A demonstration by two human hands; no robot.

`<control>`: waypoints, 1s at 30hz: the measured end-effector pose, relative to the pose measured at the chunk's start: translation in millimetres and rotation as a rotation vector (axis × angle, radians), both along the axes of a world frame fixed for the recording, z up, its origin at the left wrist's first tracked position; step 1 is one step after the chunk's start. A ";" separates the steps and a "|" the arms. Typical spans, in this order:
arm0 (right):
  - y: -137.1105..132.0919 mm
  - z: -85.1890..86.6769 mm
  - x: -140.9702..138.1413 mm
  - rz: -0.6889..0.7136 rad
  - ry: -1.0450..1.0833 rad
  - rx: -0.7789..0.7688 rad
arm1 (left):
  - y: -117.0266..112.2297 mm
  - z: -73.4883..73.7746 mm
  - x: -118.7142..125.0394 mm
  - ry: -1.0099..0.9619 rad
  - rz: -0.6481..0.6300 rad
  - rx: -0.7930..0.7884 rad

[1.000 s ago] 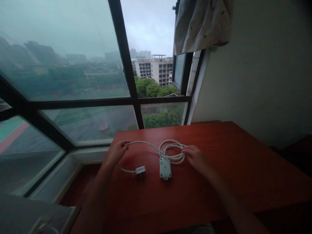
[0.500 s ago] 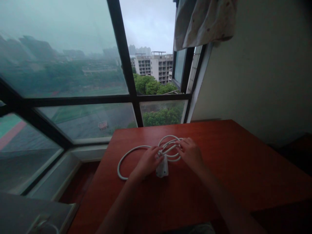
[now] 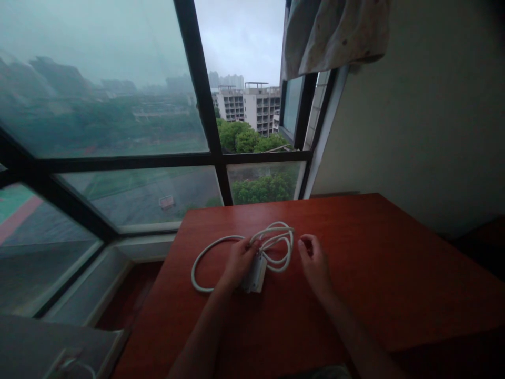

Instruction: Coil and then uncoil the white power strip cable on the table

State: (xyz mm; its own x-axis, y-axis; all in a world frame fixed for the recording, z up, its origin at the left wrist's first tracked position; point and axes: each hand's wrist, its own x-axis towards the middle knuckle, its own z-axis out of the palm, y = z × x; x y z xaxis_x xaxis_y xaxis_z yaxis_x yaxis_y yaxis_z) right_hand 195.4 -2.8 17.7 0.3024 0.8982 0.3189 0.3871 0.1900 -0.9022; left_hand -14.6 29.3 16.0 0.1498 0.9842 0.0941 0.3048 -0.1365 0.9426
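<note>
A white power strip (image 3: pixel 256 273) with a coiled white cable (image 3: pixel 276 239) lies on a red-brown wooden table (image 3: pixel 374 263). My left hand (image 3: pixel 239 260) is closed around the cable where it meets the strip's end, and the strip is tilted up on its side. One wide loop of cable (image 3: pixel 197 263) runs out to the left of that hand. My right hand (image 3: pixel 313 263) rests on the table just right of the coil, fingers curled loosely and apart from the cable, holding nothing. The plug is hidden.
A large window with dark frames (image 3: pixel 213 137) stands behind the table, and a curtain (image 3: pixel 335 37) hangs at the upper right. A plain wall (image 3: pixel 426 116) borders the table on the right. A grey surface (image 3: pixel 47 347) sits at the lower left.
My left hand came in from the far left to the strip and gripped the cable there, tipping the strip up. My right hand let go of the coil and drew slightly right.
</note>
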 end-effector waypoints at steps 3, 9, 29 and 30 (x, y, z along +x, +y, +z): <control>-12.7 -11.9 -8.3 0.154 0.053 -0.121 | -1.0 2.8 2.0 0.117 -0.017 0.092; -18.3 -19.8 -16.5 0.210 0.096 -0.256 | -7.5 12.9 3.4 0.303 -0.109 0.215; 5.7 6.0 68.2 0.075 -0.406 -0.243 | -27.4 21.0 4.5 0.442 -0.277 0.311; 8.7 13.1 69.5 0.036 -0.422 -0.213 | -28.1 19.9 3.9 0.432 -0.286 0.321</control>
State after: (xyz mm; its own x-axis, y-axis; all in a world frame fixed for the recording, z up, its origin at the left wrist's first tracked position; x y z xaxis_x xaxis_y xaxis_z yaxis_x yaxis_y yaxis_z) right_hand 264.9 5.9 30.8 0.1538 0.9645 0.2147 0.7253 0.0374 -0.6875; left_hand -10.7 1.2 35.9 0.4943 0.8323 0.2511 0.5598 -0.5257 0.6405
